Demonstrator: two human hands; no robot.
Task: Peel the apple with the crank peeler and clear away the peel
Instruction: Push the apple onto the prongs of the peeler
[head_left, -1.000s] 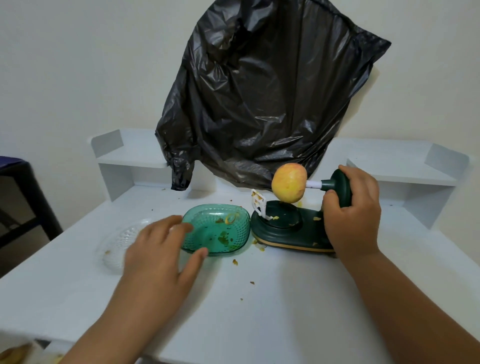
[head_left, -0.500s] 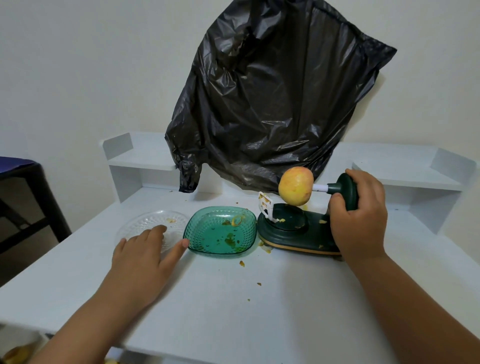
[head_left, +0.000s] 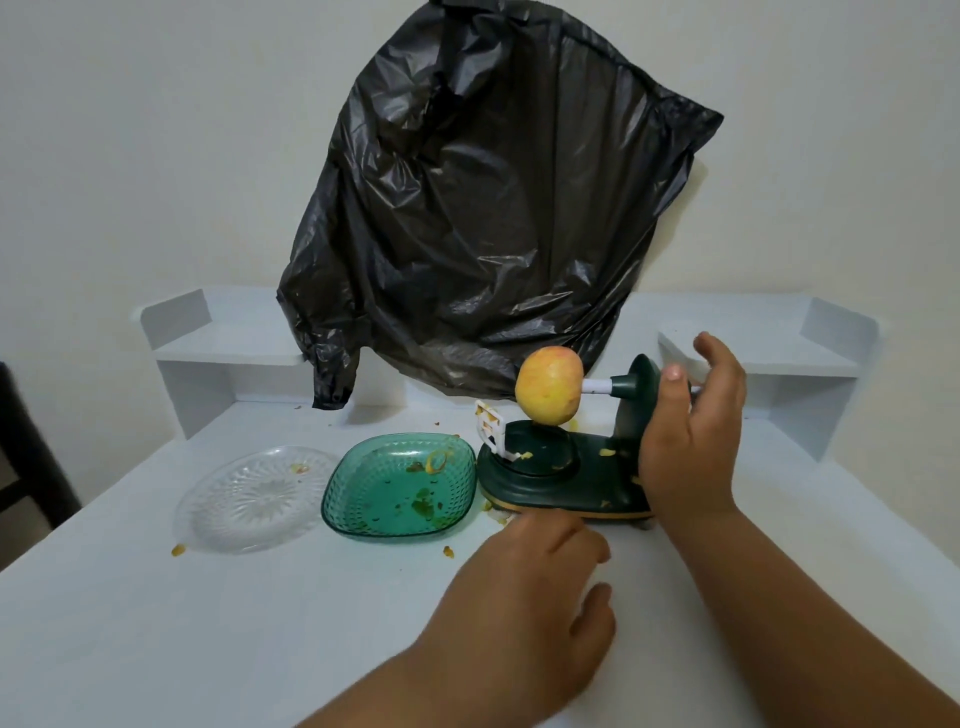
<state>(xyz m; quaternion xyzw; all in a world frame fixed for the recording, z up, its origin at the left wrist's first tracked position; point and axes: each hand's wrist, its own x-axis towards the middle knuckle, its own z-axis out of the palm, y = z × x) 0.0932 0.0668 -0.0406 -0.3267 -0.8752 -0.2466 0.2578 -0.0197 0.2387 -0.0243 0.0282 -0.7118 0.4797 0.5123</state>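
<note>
Apple sits skewered on the crank peeler, skin on. My right hand curls loosely behind its upright, left hand relaxed, empty. Probably firm, slick; I'd grip the crank.

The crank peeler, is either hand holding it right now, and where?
The right hand is at the crank end of the peeler, fingers loosely spread; a real grip cannot be told. The left hand hovers before the base, holding nothing.

left hand spread low, right hand raised, loosely open
</note>
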